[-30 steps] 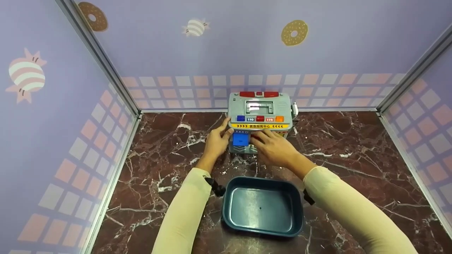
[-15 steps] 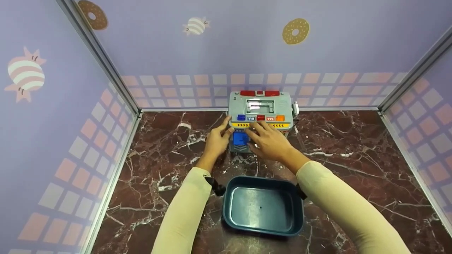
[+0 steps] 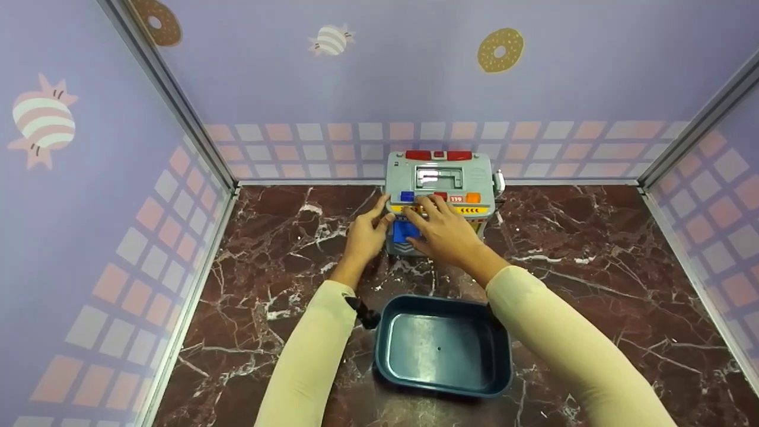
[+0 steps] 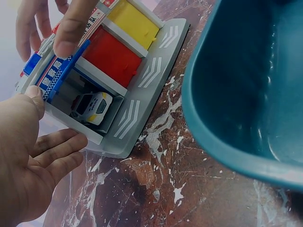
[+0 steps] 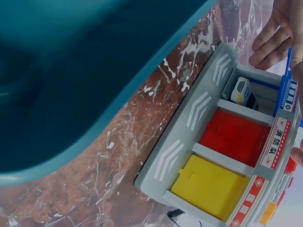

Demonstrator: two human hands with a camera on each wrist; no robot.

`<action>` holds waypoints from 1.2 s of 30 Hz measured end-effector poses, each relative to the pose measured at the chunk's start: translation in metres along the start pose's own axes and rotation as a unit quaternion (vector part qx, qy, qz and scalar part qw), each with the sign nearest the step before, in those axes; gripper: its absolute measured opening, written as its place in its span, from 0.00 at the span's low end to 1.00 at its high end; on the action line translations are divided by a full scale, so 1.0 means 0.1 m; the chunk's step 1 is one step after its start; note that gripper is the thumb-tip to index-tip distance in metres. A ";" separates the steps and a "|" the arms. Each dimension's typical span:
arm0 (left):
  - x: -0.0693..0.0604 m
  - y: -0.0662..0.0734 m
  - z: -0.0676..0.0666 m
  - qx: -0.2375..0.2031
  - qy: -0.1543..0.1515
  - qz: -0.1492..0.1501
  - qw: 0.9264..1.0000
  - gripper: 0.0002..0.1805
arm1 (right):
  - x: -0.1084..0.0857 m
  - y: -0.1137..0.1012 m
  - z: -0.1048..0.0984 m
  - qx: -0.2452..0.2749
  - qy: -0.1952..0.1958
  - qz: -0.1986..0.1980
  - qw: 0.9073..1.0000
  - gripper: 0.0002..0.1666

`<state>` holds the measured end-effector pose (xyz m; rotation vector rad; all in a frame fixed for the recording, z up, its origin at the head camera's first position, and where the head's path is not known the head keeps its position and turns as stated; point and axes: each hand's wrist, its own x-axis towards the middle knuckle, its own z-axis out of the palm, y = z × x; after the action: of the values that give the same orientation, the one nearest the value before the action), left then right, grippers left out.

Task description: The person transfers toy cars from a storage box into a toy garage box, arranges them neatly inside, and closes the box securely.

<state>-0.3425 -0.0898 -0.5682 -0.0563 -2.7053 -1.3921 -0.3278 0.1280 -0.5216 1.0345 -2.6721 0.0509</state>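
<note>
A grey toy rescue-station garage (image 3: 483, 181) stands against the back wall. My left hand (image 3: 364, 237) rests at its left front corner, thumb on the front edge and forefinger along the side. My right hand (image 3: 447, 234) reaches over the front, fingertips on the roof edge and thumb at the raised blue door (image 3: 403, 233). Inside the bay under that door, the left wrist view shows a small white toy car (image 4: 99, 109), nose outward. Beside it, the red door (image 5: 235, 139) and the yellow door (image 5: 210, 187) are down.
A dark teal plastic basin (image 3: 442, 394) stands in front of the toy, between my forearms. Both are on a reddish-brown marbled surface (image 3: 267, 249). Patterned lilac walls (image 3: 409, 77) enclose the back and sides. A white part (image 3: 499, 181) juts from the toy's right side.
My right hand has moved left along the front, from beside the blue door to over it, and its fingers now lie on the roof edge. My left hand stays at the corner.
</note>
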 end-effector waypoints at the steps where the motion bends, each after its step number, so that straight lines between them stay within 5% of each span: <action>1: 0.00 0.00 0.00 0.000 -0.001 -0.001 1.000 0.32 | 0.01 -0.01 0.00 0.001 -0.001 0.001 1.000 0.39; 22: 0.01 -0.02 0.01 -0.007 -0.003 -0.002 1.000 0.31 | 0.16 -0.04 0.07 0.003 -0.044 0.057 0.997 0.53; 36: 0.00 -0.02 -0.01 -0.012 -0.003 -0.003 1.000 0.31 | 0.25 -0.14 0.12 -0.021 -0.060 0.087 0.994 0.54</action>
<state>-0.3429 -0.0914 -0.5692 -0.0546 -2.6962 -1.4298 -0.3393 0.0996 -0.5269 0.8148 -2.8524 -0.0334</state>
